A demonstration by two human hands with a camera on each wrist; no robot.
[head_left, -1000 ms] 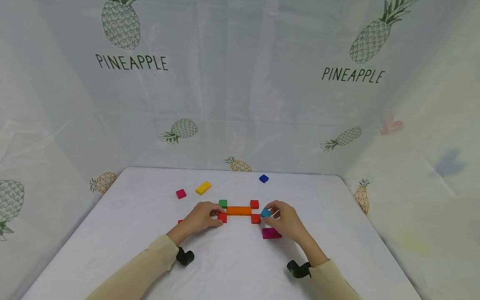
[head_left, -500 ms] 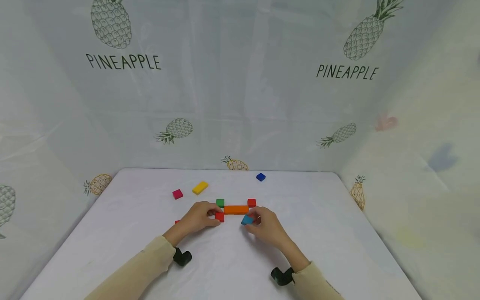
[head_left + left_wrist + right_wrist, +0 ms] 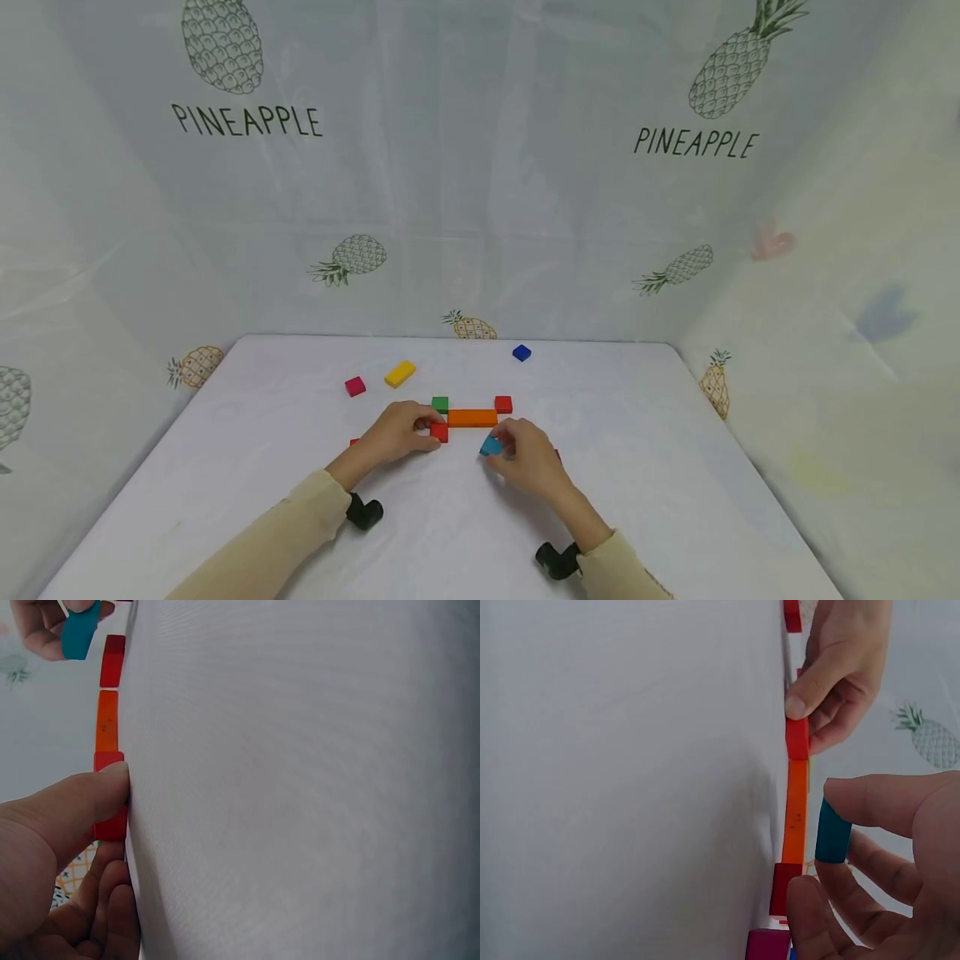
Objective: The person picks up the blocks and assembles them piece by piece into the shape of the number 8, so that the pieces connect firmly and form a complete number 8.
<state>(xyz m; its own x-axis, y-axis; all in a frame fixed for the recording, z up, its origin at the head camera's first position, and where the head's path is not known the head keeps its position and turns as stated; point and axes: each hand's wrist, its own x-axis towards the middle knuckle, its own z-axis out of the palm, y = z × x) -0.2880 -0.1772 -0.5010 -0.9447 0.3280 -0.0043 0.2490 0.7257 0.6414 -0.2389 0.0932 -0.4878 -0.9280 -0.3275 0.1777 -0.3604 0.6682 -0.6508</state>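
Note:
My left hand [image 3: 399, 431] pinches a red block [image 3: 439, 433] at the near left corner of an orange bar [image 3: 472, 418]; its thumb [image 3: 112, 781] lies on the block's near side. My right hand [image 3: 528, 458] holds a teal-blue block [image 3: 491, 447] between thumb and fingers, tilted and raised off the table, nearer me than the bar. A green block [image 3: 440, 404] sits at the bar's far left corner, another red block [image 3: 503, 404] at the far right. In the right wrist view, a further red block [image 3: 786, 891] stands at the bar's right end, hidden by my hand in the head view.
Farther back on the white table [image 3: 622, 392] lie a pink-red block [image 3: 355, 387], a yellow bar [image 3: 400, 374] and a dark blue block [image 3: 522, 353]. A magenta block [image 3: 768, 945] is mostly behind my right hand. A red piece [image 3: 354, 443] peeks out beside my left wrist.
My right hand has carried the teal-blue block left and a little toward me, now covering the near right red block. The left hand stays on its red block. The head view has shifted slightly.

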